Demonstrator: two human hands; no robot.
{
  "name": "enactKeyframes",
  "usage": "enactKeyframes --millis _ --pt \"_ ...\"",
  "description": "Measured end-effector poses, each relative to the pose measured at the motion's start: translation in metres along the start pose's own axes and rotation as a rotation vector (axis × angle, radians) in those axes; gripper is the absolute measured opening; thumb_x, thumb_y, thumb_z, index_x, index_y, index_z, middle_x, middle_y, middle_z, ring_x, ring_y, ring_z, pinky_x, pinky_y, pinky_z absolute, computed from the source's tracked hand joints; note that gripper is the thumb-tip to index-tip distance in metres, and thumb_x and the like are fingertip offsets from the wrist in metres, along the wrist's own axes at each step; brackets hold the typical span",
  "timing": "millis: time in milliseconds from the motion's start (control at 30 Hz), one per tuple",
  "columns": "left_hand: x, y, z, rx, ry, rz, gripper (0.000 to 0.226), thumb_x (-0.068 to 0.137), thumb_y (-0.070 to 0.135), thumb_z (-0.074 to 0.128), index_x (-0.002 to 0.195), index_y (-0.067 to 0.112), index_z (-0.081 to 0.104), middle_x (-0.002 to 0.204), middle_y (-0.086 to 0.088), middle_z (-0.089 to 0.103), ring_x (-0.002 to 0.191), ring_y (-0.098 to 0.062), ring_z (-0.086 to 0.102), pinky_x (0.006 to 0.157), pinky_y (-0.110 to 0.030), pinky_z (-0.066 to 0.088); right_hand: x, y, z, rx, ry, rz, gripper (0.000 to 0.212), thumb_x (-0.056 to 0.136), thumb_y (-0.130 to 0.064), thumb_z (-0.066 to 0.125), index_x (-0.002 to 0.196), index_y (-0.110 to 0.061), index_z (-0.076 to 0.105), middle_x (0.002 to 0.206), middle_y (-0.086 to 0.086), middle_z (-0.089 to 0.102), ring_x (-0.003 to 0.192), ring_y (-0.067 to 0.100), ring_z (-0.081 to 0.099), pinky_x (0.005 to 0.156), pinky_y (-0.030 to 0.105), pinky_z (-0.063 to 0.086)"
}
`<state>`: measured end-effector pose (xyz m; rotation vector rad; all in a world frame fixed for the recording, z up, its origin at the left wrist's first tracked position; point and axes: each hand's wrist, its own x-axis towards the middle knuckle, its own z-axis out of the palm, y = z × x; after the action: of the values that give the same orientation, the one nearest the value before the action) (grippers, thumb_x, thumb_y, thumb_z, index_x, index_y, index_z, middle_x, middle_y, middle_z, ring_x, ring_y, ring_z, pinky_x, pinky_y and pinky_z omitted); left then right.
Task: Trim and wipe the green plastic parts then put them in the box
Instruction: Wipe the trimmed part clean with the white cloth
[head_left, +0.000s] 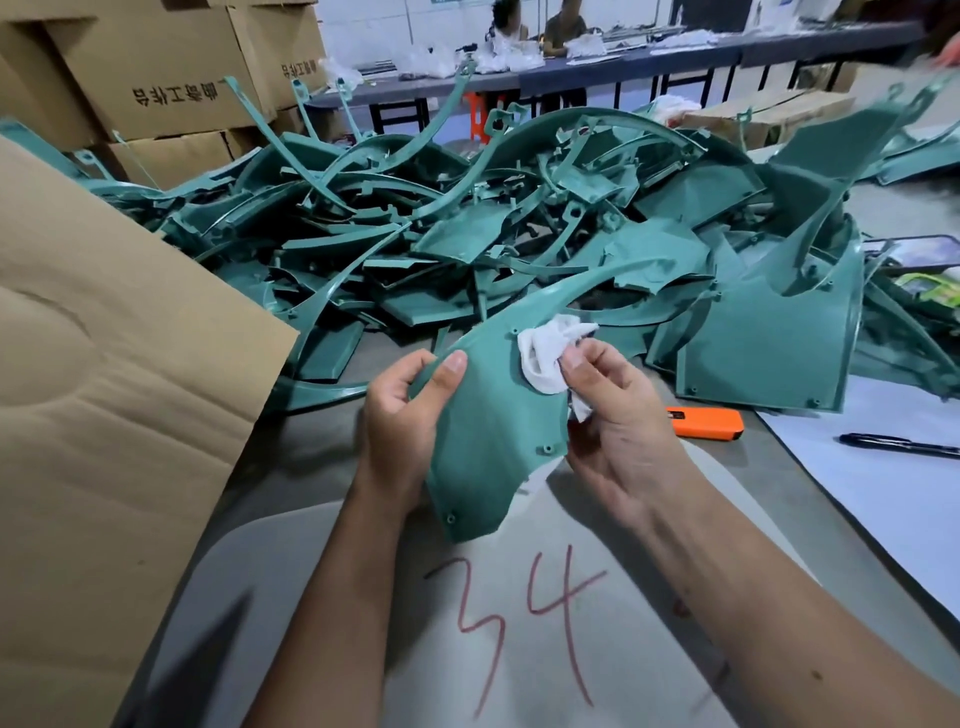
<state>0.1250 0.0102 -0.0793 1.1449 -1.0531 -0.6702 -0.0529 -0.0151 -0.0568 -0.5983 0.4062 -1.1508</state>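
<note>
A curved green plastic part (493, 431) is held up over the table in front of me. My left hand (405, 415) grips its left edge, thumb on the face. My right hand (618, 431) pinches a crumpled white cloth (545, 358) and presses it against the part's upper face. A big heap of similar green parts (519, 228) covers the table behind. The flap of a cardboard box (104, 389) stands at my left.
An orange utility knife (706, 422) lies on the table right of my hand, with a black pen (898, 445) on white paper farther right. Stacked cardboard cartons (156, 78) sit at the back left. People sit at a long table (623, 67) in the background.
</note>
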Motion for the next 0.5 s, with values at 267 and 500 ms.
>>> enactKeyframes --millis 267,500 --pt "0.006 -0.002 -0.013 0.263 0.019 0.173 0.037 0.087 0.046 0.07 0.068 0.019 0.054 0.062 0.008 0.053 0.059 -0.011 0.048 0.052 -0.027 0.037 0.001 -0.002 -0.007 -0.468 -0.097 0.189 0.045 0.085 -0.035 0.076 0.109 0.002 0.072 0.104 0.028 0.068 0.072 0.026 0.064 0.061 0.031 0.049" --pt "0.007 -0.012 0.01 0.067 0.109 -0.128 0.054 0.078 0.072 0.062 0.097 0.022 0.071 0.094 0.001 0.078 0.09 -0.023 0.074 0.084 -0.048 0.06 0.004 0.006 -0.005 -0.317 0.006 -0.109 0.019 0.078 -0.016 0.079 0.097 -0.011 0.079 0.104 0.017 0.078 0.09 0.026 0.073 0.083 0.042 0.063"
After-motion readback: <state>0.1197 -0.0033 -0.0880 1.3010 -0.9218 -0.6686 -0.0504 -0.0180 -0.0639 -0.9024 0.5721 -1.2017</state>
